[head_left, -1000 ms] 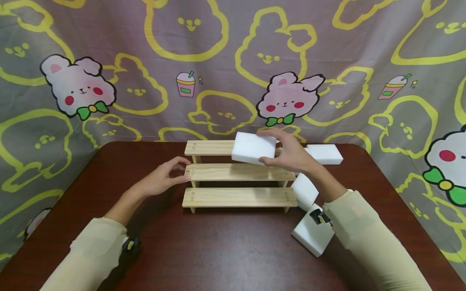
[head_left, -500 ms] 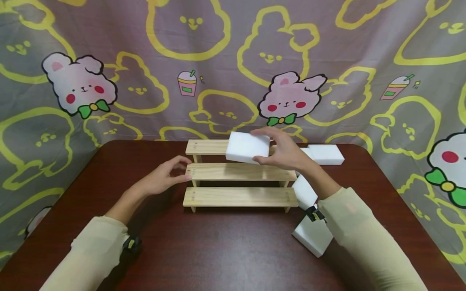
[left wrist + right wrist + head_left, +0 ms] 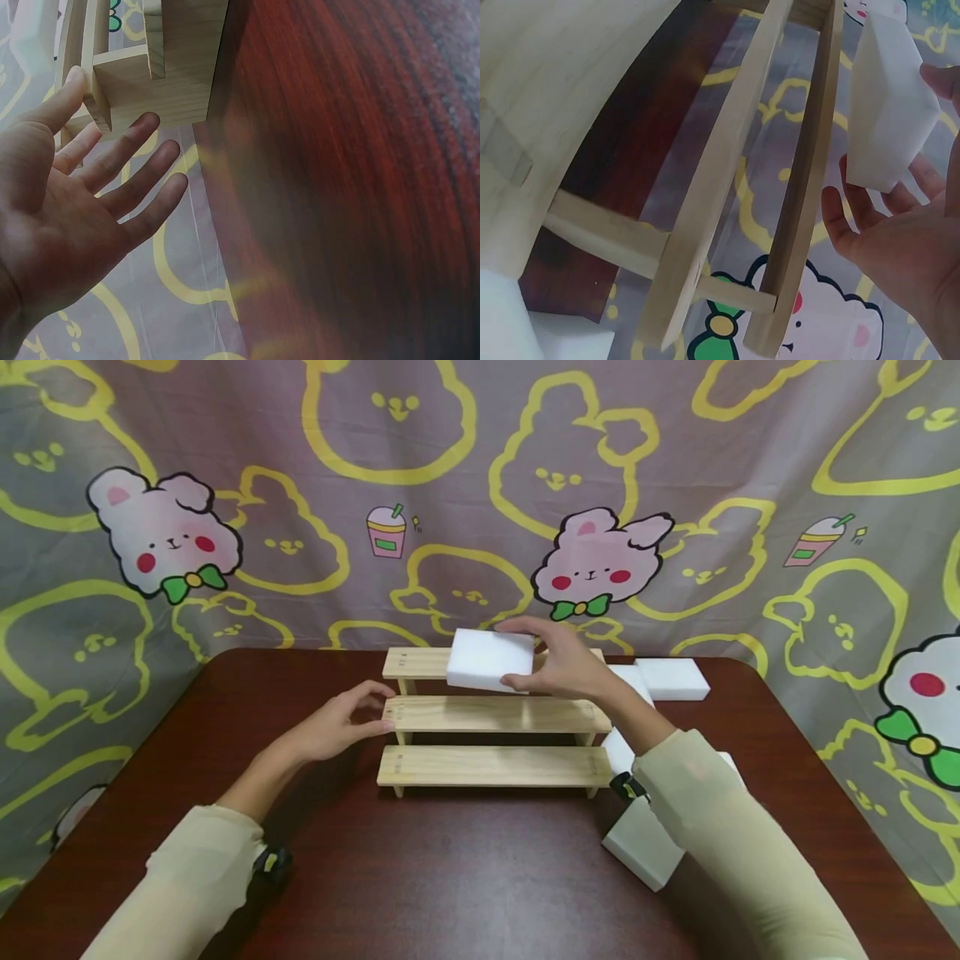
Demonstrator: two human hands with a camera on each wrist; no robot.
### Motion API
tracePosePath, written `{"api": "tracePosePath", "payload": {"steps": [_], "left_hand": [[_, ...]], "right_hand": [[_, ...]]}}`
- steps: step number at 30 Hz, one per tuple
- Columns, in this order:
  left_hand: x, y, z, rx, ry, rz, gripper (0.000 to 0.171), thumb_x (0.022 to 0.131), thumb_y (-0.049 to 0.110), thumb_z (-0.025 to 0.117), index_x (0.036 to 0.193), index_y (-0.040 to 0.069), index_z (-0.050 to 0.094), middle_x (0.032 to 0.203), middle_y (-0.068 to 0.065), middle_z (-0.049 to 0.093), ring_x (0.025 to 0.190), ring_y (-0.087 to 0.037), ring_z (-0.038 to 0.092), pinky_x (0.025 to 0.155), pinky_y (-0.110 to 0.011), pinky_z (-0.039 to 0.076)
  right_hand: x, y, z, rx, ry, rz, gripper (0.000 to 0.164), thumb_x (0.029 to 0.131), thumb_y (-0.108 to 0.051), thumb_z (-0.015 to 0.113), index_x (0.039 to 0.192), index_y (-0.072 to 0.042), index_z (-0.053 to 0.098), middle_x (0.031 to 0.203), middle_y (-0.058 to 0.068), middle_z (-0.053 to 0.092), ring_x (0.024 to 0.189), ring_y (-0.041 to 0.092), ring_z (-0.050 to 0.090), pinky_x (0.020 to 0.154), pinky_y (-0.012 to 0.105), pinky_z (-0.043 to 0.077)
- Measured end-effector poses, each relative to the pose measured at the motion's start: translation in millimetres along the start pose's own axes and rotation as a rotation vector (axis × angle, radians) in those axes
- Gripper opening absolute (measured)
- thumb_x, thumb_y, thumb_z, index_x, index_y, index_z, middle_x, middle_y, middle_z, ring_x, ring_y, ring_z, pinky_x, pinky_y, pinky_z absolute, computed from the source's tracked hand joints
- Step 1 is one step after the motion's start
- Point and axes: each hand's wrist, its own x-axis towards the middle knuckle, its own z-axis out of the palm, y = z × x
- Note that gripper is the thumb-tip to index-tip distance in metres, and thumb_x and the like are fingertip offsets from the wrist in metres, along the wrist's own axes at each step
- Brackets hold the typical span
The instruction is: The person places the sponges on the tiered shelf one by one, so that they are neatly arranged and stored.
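Note:
A three-tier wooden display stand (image 3: 487,715) stands in the middle of the table in the head view. My right hand (image 3: 566,662) grips a white, foam-like block (image 3: 487,658) between thumb and fingers, in the air by the top tier. In the right wrist view the block (image 3: 889,105) appears beyond the stand's upper boards, apart from them. My left hand (image 3: 337,722) is at the left end of the middle tier. The left wrist view shows that hand's fingers spread and fairly straight, with the thumb touching a board end of the stand (image 3: 176,94).
Several more white blocks lie right of the stand, one at the back (image 3: 672,679), one in front (image 3: 643,847), others partly hidden by my right arm. A patterned curtain (image 3: 465,435) hangs behind the dark wooden table (image 3: 450,877).
My right hand has carried the white block leftward along the top tier. My left hand has stayed at the stand's left end.

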Motion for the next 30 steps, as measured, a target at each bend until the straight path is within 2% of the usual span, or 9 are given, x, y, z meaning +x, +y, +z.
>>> {"api": "tracePosePath", "payload": {"steps": [4,8,11,23,30], "left_hand": [[0.4,-1.5,0.5,0.001,0.002,0.004,0.041,0.103,0.014,0.068,0.136,-0.002,0.050,0.126,-0.024,0.066,0.121,-0.039,0.061,0.091,-0.051,0.051],[0.7,-2.3,0.7,-0.002,0.003,0.008,0.041,0.102,0.013,0.068,0.136,-0.002,0.050,0.126,-0.024,0.065,0.121,-0.039,0.061,0.090,-0.051,0.052],[1.1,-2.0,0.4,-0.007,0.003,0.010,0.041,0.102,0.013,0.068,0.135,-0.003,0.050,0.125,-0.023,0.066,0.120,-0.039,0.061,0.091,-0.051,0.052],[1.4,0.1,-0.6,-0.016,0.002,-0.001,0.041,0.102,0.012,0.068,0.136,-0.003,0.050,0.122,-0.023,0.067,0.118,-0.039,0.062,0.091,-0.050,0.052],[1.0,0.1,0.1,-0.012,0.001,-0.005,0.042,0.102,0.012,0.069,0.136,-0.004,0.050,0.123,-0.023,0.066,0.119,-0.039,0.061,0.091,-0.051,0.052]], "right_hand": [[6,0,5,0.007,0.000,0.001,0.065,0.075,-0.017,0.088,0.134,-0.002,0.065,0.134,0.014,0.066,0.107,0.029,0.063,0.089,0.047,0.053],[10,1,9,0.015,-0.009,0.003,0.065,0.074,-0.017,0.088,0.133,-0.003,0.066,0.130,0.015,0.068,0.088,0.027,0.065,0.077,0.037,0.052],[14,2,12,0.013,-0.012,-0.001,0.064,0.075,-0.017,0.088,0.133,-0.004,0.066,0.129,0.015,0.069,0.084,0.024,0.064,0.072,0.031,0.051],[25,-3,20,-0.010,-0.031,-0.014,0.060,0.076,-0.018,0.087,0.130,-0.003,0.068,0.128,0.018,0.069,0.097,0.029,0.068,0.085,0.042,0.055],[33,-4,25,-0.021,-0.042,-0.032,0.058,0.075,-0.021,0.087,0.128,-0.003,0.070,0.124,0.017,0.068,0.099,0.029,0.062,0.086,0.048,0.053]]}}
